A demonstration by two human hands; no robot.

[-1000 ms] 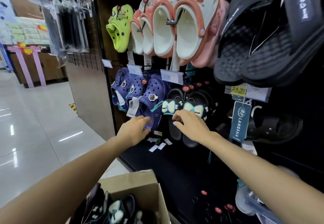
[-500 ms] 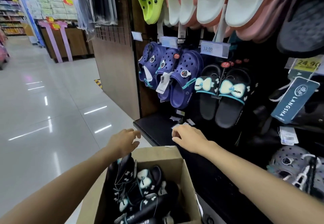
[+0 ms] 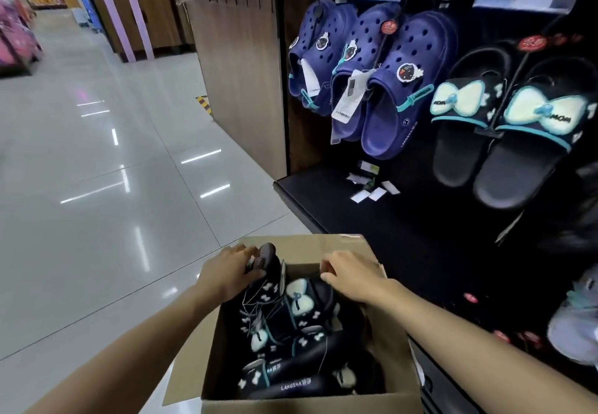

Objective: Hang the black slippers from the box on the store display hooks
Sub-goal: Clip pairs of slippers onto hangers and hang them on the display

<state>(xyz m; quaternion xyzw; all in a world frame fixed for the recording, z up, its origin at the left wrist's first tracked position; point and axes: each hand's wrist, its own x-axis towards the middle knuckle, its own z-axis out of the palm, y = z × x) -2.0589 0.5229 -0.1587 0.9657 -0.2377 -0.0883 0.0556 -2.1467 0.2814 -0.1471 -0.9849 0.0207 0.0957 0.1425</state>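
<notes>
Black slippers [image 3: 278, 287] in left hand's [image 3: 226, 273] grip.

Single view, head-worn, wide-angle. The scene is looked down on from standing height, facing forward and slightly right. Nearest, at bottom centre, an open brown cardboard box [image 3: 323, 404] is seen from above, at arm's length, both forearms entering from the lower corners. The black display wall hung with navy perforated clogs [image 3: 398, 90] is viewed close and obliquely at right. Glossy pale floor tiles [image 3: 97, 171] are shown receding at left. Edges are bent by the lens.
</notes>
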